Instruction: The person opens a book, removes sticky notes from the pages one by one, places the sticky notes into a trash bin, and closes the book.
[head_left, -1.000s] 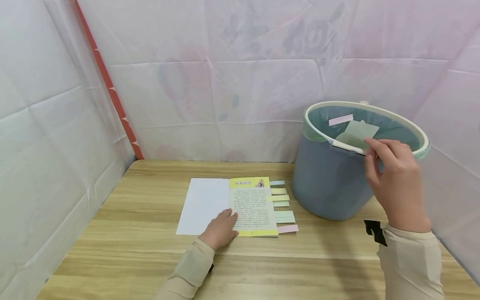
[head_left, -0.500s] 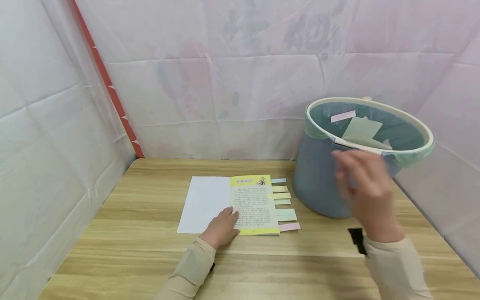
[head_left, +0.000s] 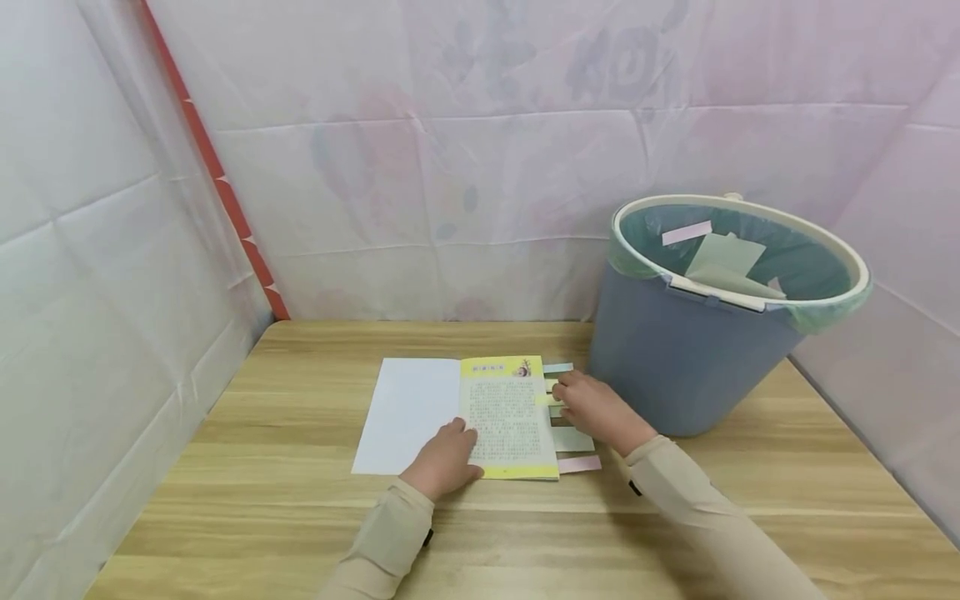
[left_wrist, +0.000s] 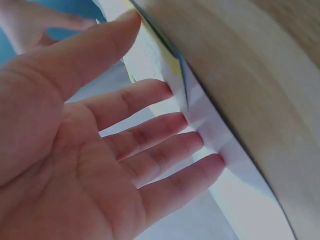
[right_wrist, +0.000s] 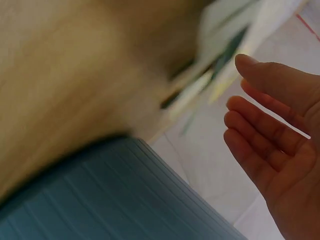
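An open booklet [head_left: 510, 425] lies flat on the table, with a blank white left page [head_left: 408, 404] and a printed, yellow-bordered right page. Several coloured sticky tabs jut from its right edge, among them a blue tab [head_left: 558, 367], a wide pale green tab [head_left: 572, 439] and a pink tab [head_left: 580, 464]. My left hand [head_left: 442, 460] rests with spread fingers across the booklet's lower middle. Over the upper tabs is my right hand [head_left: 597, 410], partly covering them. In the right wrist view its thumb and fingers [right_wrist: 260, 120] are loosely bent, with nothing visible between them.
A blue-grey bin [head_left: 660, 358] with a green liner stands right of the booklet, close to my right hand. Inside are a pale green paper [head_left: 727, 252] and a pink strip [head_left: 686, 232]. White sheeting [head_left: 450, 183] hangs behind the wooden table [head_left: 300, 533].
My right hand has moved from the bin's rim leftward and down to the tabs on the booklet's right edge. The left hand stays on the booklet.
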